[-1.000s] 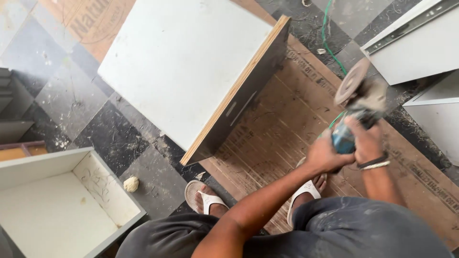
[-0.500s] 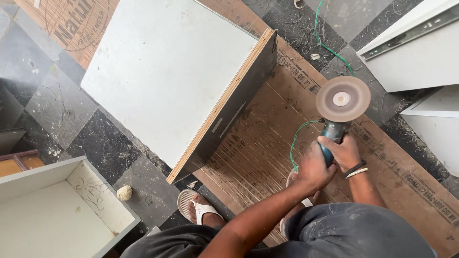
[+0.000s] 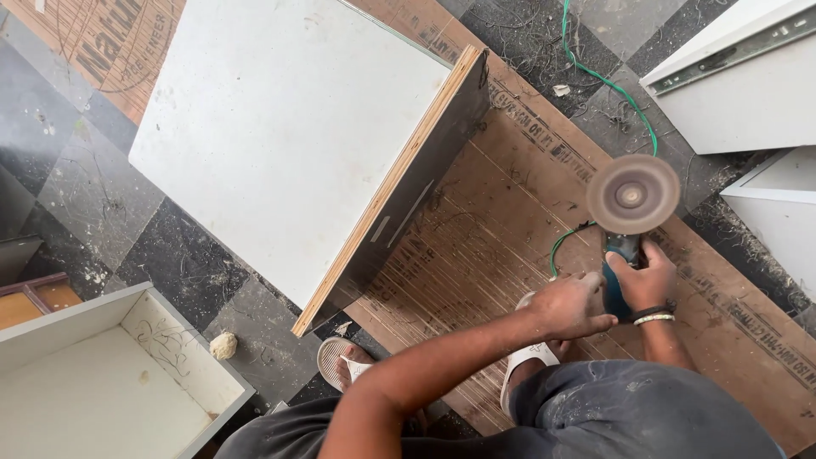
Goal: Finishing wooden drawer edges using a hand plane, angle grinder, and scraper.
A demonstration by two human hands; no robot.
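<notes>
White cabinet box (image 3: 289, 144): largest item, plywood edge exposed, resting on brown sheet (image 3: 501, 229) over tiled floor. White open drawer (image 3: 102, 382): lower left. Angle grinder (image 3: 629, 212): disc facing up, right of cabinet, above sheet. Right hand (image 3: 642, 280): fingers wrapped tight round grinder body. Left hand (image 3: 574, 304): fingers curled against grinder's side. Green cord (image 3: 612, 85): trails toward top edge of view.

A carpentry workshop: plywood sheet (image 3: 527, 238), white cabinet box (image 3: 289, 144), open drawers (image 3: 110, 382), sawdust-scuffed floor (image 3: 85, 195).
</notes>
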